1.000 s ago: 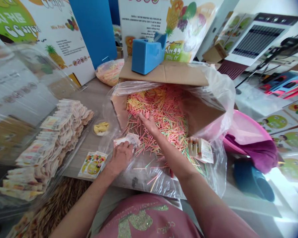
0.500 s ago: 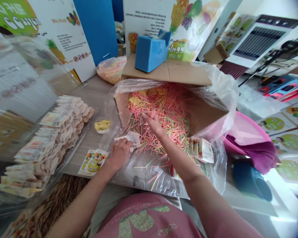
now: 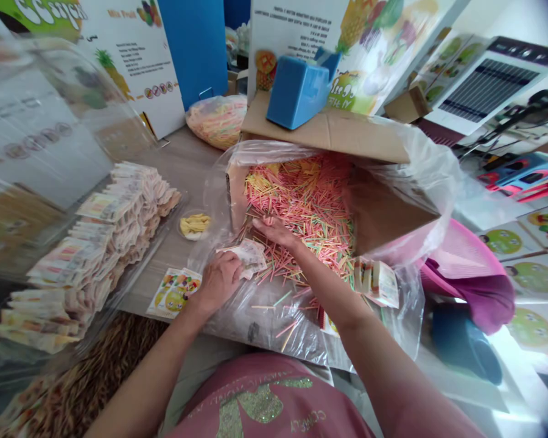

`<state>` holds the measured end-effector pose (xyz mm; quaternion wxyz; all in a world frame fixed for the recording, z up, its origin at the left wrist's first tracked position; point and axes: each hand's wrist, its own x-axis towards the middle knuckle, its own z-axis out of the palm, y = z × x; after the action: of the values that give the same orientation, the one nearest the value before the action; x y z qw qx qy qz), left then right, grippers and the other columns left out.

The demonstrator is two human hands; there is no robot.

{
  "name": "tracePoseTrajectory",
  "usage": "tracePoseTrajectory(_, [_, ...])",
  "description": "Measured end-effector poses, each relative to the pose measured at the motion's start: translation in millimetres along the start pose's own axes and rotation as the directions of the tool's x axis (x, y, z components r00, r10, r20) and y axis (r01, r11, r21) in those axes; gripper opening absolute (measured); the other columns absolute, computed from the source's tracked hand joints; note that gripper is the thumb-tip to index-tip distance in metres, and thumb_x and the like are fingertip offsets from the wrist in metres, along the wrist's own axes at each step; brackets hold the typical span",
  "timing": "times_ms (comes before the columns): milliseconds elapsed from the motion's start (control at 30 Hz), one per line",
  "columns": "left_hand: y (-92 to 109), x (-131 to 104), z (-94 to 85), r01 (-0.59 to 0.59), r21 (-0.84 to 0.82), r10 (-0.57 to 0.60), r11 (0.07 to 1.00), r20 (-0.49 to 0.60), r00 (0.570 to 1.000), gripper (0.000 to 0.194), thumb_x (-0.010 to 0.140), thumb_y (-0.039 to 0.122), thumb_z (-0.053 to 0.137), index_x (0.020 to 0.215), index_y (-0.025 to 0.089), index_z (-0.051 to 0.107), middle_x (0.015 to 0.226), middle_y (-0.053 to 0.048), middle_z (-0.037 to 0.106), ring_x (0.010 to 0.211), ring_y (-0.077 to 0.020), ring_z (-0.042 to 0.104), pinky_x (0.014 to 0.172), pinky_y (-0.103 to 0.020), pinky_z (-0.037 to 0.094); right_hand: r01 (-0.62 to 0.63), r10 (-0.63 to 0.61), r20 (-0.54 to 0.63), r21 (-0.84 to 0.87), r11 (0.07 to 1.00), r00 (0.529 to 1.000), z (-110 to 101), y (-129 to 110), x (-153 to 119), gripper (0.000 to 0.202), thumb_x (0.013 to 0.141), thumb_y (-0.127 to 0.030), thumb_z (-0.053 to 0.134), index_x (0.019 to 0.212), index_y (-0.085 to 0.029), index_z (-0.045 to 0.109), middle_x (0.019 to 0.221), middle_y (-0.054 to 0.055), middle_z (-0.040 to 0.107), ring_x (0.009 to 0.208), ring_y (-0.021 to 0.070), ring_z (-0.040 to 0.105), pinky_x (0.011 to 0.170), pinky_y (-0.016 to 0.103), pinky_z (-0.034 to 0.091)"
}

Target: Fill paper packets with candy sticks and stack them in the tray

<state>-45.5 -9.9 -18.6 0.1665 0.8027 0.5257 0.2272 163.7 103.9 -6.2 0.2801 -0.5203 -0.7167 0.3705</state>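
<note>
Thin pink, yellow and green sticks [image 3: 310, 201] lie heaped in a plastic-lined cardboard box [image 3: 388, 207] tipped toward me. My right hand [image 3: 274, 231] reaches to the near left part of the heap, its fingers bent over the sticks; whether it grips any is too small to tell. At the box's near left corner, my left hand [image 3: 222, 277] is closed on a printed clear packet [image 3: 249, 257]. To the left of that hand lie printed cards [image 3: 176, 292] and a small dish of yellow pieces [image 3: 195, 225].
Rows of filled packets [image 3: 105, 231] cover the left side. A blue tape dispenser [image 3: 296, 91] stands on the box flap. More packets [image 3: 378, 283] lie right of the heap, near a pink basket [image 3: 466, 261]. A bag of sticks [image 3: 219, 121] sits behind.
The view has shifted slightly. My right hand has moved toward me and left over the sticks, closer to the packet. My left hand remains on the packet.
</note>
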Motion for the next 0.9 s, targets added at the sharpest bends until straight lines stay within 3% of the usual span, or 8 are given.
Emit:
tracePoseTrajectory(100, [-4.8,9.7,-2.3,0.097,-0.269,-0.120,0.958,-0.070,0.990,0.028,0.088,0.022,0.057,0.063,0.020,0.068,0.073,-0.005,0.066,0.073,-0.0179,0.060,0.072,-0.031,0.048,0.014,-0.019,0.017,0.243,0.970,1.000,-17.2,-10.8,-9.8,0.057,0.108,-0.055,0.036,0.112,-0.021,0.080,0.114,0.009,0.077,0.115,0.0267,0.067,0.103,0.043,0.051])
tracePoseTrajectory(233, [-4.5,18.0,-5.1,0.237,-0.693,-0.363,0.680,-0.037,0.931,0.023,0.072,0.038,0.076,0.062,0.019,0.067,0.058,0.002,0.059,0.056,-0.0124,0.052,0.054,-0.024,0.041,0.068,-0.066,-0.020,0.303,0.951,0.998,-33.9,-21.3,-27.4,0.069,0.111,-0.051,0.015,0.126,-0.024,0.077,0.134,0.008,0.071,0.137,0.0252,0.057,0.116,0.042,0.041])
tracePoseTrajectory(300, [-0.4,18.9,-5.9,0.284,-0.789,-0.439,0.544,0.021,0.898,0.029,0.062,0.041,0.083,0.061,0.019,0.065,0.054,0.005,0.057,0.051,-0.0101,0.049,0.049,-0.022,0.039,0.067,-0.058,-0.036,0.355,0.932,0.998,-35.5,-25.0,-36.3,0.078,0.111,-0.051,0.005,0.132,-0.024,0.074,0.135,0.011,0.071,0.137,0.0264,0.057,0.115,0.045,0.042])
tracePoseTrajectory(433, [13.9,18.4,-4.7,0.313,-0.857,-0.478,0.410,0.090,0.874,0.036,0.054,0.042,0.090,0.063,0.018,0.064,0.057,0.006,0.059,0.051,-0.0089,0.052,0.049,-0.021,0.044,0.045,-0.058,0.018,0.411,0.910,0.998,-30.5,-37.7,-51.8,0.094,0.106,-0.058,-0.008,0.134,-0.022,0.073,0.132,0.015,0.071,0.135,0.0284,0.059,0.109,0.047,0.047])
tracePoseTrajectory(567, [29.9,17.9,-2.7,0.321,-0.894,-0.465,0.311,0.152,0.872,0.040,0.053,0.041,0.094,0.069,0.017,0.068,0.062,0.004,0.063,0.052,-0.0107,0.058,0.051,-0.025,0.051,0.162,-0.212,0.091,0.384,0.909,0.973,-26.0,-52.2,-59.1,0.088,0.106,-0.067,0.003,0.125,-0.026,0.079,0.136,0.012,0.068,0.140,0.0272,0.054,0.117,0.046,0.042])
tracePoseTrajectory(733, [39.6,18.0,1.3,0.255,-0.937,-0.419,0.238,0.138,0.897,0.035,0.055,0.039,0.096,0.071,0.019,0.071,0.063,0.003,0.065,0.055,-0.0132,0.061,0.054,-0.028,0.054,0.193,-0.272,0.193,0.350,0.917,0.943,-24.3,-59.5,-62.7,0.074,0.100,-0.079,0.030,0.117,-0.027,0.081,0.141,0.007,0.066,0.139,0.0259,0.054,0.122,0.042,0.039])
tracePoseTrajectory(833, [38.3,18.5,7.1,0.238,-0.955,-0.385,0.178,0.154,0.910,0.032,0.058,0.039,0.095,0.073,0.020,0.074,0.068,0.001,0.070,0.061,-0.0162,0.066,0.059,-0.031,0.057,0.241,-0.351,0.183,0.446,0.862,0.918,-23.5,-62.8,-67.9,0.066,0.091,-0.079,0.055,0.121,-0.025,0.079,0.131,0.008,0.071,0.128,0.0281,0.062,0.119,0.047,0.042])
tracePoseTrajectory(900, [36.9,18.9,11.0,0.220,-0.969,-0.365,0.108,0.167,0.916,0.034,0.058,0.040,0.095,0.078,0.019,0.077,0.076,-0.001,0.075,0.068,-0.0175,0.070,0.068,-0.034,0.060,0.198,-0.309,0.135,0.520,0.831,0.941,-21.8,-66.8,-71.9,0.062,0.087,-0.073,0.066,0.129,-0.028,0.075,0.132,0.008,0.072,0.125,0.0291,0.064,0.115,0.049,0.046])
